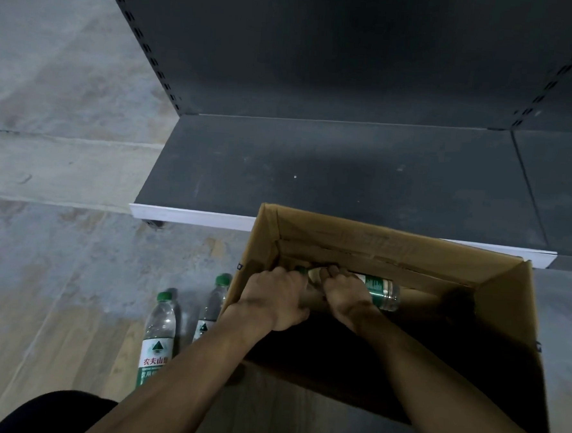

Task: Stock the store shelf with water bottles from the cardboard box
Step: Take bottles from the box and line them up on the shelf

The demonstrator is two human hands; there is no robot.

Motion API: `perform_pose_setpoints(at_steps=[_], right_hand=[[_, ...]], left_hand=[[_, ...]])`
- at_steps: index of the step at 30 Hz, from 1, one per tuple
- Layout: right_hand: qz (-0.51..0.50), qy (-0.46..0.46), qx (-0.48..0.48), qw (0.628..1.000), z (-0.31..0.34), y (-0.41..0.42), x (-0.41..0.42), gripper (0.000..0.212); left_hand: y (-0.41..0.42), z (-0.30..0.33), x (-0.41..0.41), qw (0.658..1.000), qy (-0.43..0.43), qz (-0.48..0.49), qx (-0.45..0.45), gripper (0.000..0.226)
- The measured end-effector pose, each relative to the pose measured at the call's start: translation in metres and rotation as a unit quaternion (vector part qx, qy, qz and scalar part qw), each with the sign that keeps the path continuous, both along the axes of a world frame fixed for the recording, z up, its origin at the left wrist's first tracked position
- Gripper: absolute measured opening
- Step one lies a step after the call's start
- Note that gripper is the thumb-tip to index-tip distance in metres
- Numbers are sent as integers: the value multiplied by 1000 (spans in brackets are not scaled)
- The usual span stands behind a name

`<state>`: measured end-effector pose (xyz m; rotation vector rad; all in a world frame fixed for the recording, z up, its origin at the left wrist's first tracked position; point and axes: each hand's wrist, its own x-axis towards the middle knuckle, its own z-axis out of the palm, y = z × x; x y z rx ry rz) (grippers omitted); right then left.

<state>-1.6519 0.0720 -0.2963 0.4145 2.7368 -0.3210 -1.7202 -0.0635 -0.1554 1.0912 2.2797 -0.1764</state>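
Observation:
An open cardboard box (499, 316) stands on the floor in front of the dark shelf (314, 171). Both my hands reach down inside it. My right hand (346, 300) grips a clear water bottle (382, 291) with a green label, which lies on its side in the box. My left hand (278, 298) is closed near that bottle's green-capped end, where a second green cap shows; what it holds is hidden by the fingers. Two more water bottles with green caps stand on the floor left of the box, one at the far left (158, 335) and one beside the box wall (212, 307).
The shelf board has a white front strip (191, 216) and a dark slotted back panel (338, 52). A grey concrete floor (55, 135) spreads to the left. My dark-clothed knee (48, 412) shows at the bottom left.

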Motion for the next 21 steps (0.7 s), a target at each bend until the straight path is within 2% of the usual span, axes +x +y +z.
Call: perform_pose_setpoints(at_steps=[4,10,13,17,21], right_hand=[[2,-8,35,999,-11,-6,-9,36],[-2,-55,64,996,-17,-12,-19,36],[15,-75,62,995,-18,-12,-21,29],[1,-56,93,994,-24,-18,-22,46],[28,-76,123,989,-25,-21,-25,50]], left_hand=[[1,-2,-2,1000,9,-5,5,41],[3,-2,-5,1000,1,3,16,36],[3,-2,-6,1000,3,7,22,36],[3,2,-5,999,17,16,43,34],[4,5,-4,997,29,27,62,33]])
